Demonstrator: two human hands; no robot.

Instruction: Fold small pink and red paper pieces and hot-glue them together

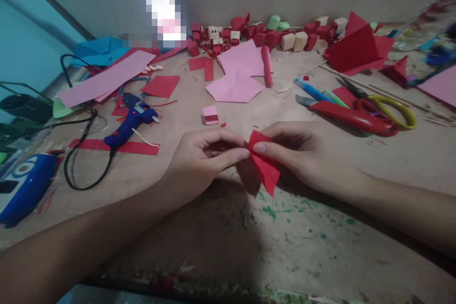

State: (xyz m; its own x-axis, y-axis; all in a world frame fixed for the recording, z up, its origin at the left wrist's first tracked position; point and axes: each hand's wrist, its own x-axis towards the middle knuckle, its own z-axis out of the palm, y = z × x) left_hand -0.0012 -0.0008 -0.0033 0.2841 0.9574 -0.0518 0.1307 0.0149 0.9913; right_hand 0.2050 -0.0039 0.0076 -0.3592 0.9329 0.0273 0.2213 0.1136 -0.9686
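Note:
Between my two hands, a little above the table, is a folded piece of red paper [266,168] with a pointed lower corner. My right hand [297,154] pinches it, thumb lying across its front face. At the paper's left edge, the thumb and forefinger of my left hand [203,154] are pressed together on it; the exact grip at the fingertips is hard to see. Just beyond my left hand lies a small folded pink paper box [210,115], with a tiny red scrap [223,124] beside it.
A blue glue gun [130,121] with a black cord lies left, on a red strip [142,147]. Right are a red utility knife [352,116] and yellow-handled scissors [395,110]. Pink sheets [237,83] and several small red paper blocks [274,38] line the back.

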